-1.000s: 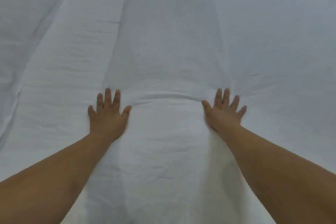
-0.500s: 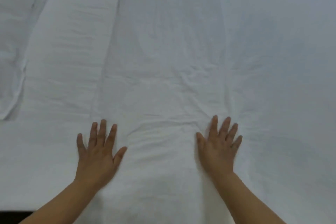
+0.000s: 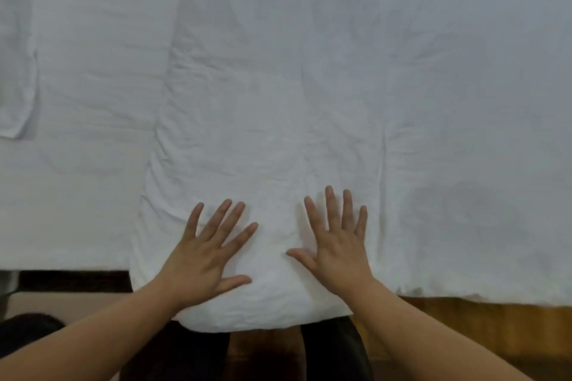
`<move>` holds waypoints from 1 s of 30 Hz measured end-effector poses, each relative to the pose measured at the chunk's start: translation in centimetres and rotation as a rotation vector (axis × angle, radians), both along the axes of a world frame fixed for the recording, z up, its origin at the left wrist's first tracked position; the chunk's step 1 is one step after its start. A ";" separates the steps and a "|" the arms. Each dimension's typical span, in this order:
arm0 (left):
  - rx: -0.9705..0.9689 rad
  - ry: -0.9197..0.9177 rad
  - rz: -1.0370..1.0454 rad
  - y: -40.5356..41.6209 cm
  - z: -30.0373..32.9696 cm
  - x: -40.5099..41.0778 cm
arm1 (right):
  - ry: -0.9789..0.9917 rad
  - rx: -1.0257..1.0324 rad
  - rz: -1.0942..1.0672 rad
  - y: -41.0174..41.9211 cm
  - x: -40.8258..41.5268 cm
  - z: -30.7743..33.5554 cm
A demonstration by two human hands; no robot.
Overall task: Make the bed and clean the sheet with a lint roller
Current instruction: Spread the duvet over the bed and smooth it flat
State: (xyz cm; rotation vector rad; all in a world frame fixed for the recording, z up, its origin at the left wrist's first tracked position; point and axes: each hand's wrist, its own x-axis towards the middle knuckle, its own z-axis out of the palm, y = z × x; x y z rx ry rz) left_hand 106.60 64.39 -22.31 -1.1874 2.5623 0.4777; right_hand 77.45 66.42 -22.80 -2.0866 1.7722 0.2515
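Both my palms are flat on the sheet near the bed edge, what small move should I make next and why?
Probably sweep the left hand and right hand apart, outward along the near edge. Both lie flat, fingers spread, on a rumpled strip of the white sheet, and creases run alongside it.

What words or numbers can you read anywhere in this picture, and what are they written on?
None: there is no readable text anywhere in this view.
The white sheet is plain, with creases only and no label or print showing.
The left hand and right hand, pressed flat on the sheet with fingers spread, bear no writing.
The wooden floor below the bed edge carries no sign either.
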 end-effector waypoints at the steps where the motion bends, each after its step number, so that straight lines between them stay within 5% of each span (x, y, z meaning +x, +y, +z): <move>1: 0.019 -0.013 0.007 -0.5 -0.2 -0.7 | 0.010 0.042 0.015 -0.3 0.2 -0.2; 9: 0.174 -0.127 -0.068 1.6 -0.8 2.6 | 0.217 0.247 0.018 6.4 -10.3 -0.7; 15: 0.005 0.064 -0.083 -1.3 0.2 -9.0 | 0.087 0.088 -0.236 3.2 -11.7 -0.6; 21: 0.142 -0.113 -0.030 0.2 -1.0 -8.3 | 0.248 0.284 -0.305 12.4 -18.3 -1.7; 25: 0.278 -0.195 -0.064 0.8 0.7 -7.6 | 0.144 0.075 -0.387 13.0 -17.9 -0.4; 30: 0.056 -0.131 0.154 -1.2 4.0 -9.6 | -0.119 -0.012 -0.168 2.1 -11.0 2.1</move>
